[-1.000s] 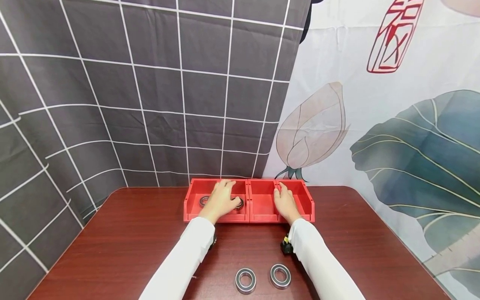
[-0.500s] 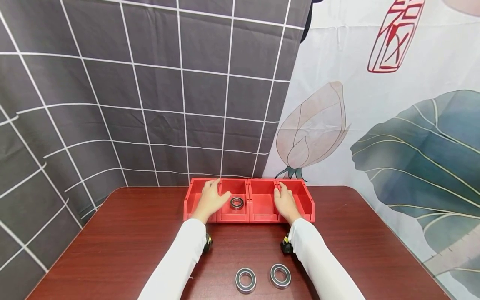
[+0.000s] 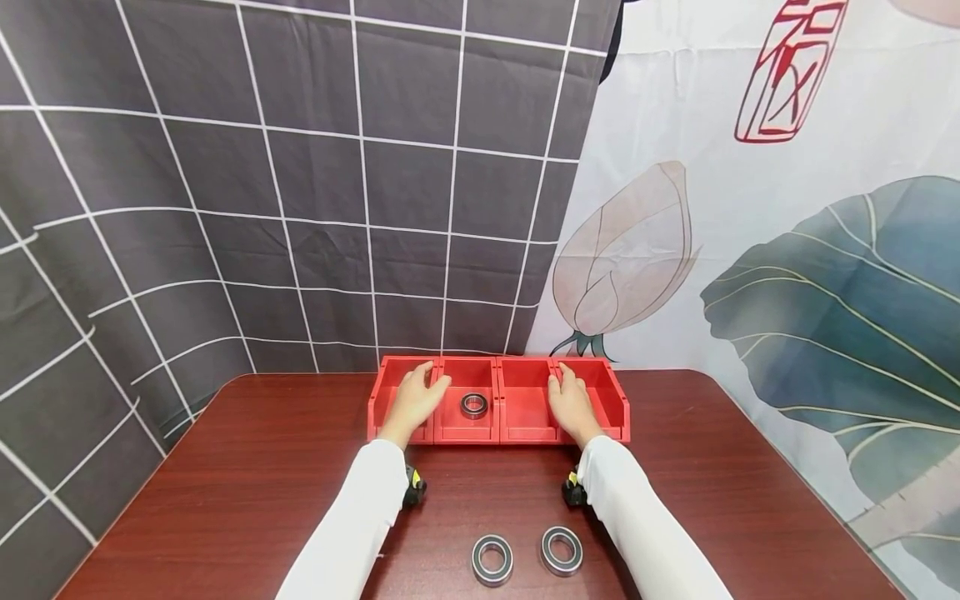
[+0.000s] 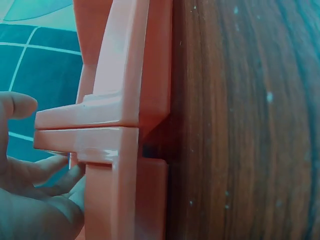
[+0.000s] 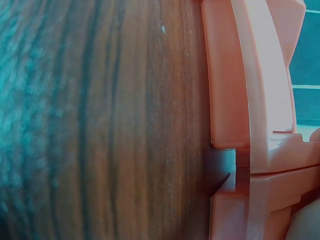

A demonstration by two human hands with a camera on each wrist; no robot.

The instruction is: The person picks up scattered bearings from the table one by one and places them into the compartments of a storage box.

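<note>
Four joined red bins stand in a row at the back of the table; the left hand reaches over the leftmost bin, thumb spread from its fingers. In the left wrist view, this hand's thumb is above the bin walls and its fingers dip behind them; no held thing shows. One ball bearing lies flat in the second bin. The right hand lies over the wall between the third bin and the rightmost bin, fingers pointing to the back, mostly out of the right wrist view.
Two more ball bearings, a left one and a right one, lie on the brown wooden table between the forearms. A grey gridded cloth and a white printed cloth hang behind the table.
The left hand has moved left from the second bin to the leftmost one, uncovering the bearing in the second. The leftmost bin's bearing, visible earlier, is now out of sight. The right hand stays put.
</note>
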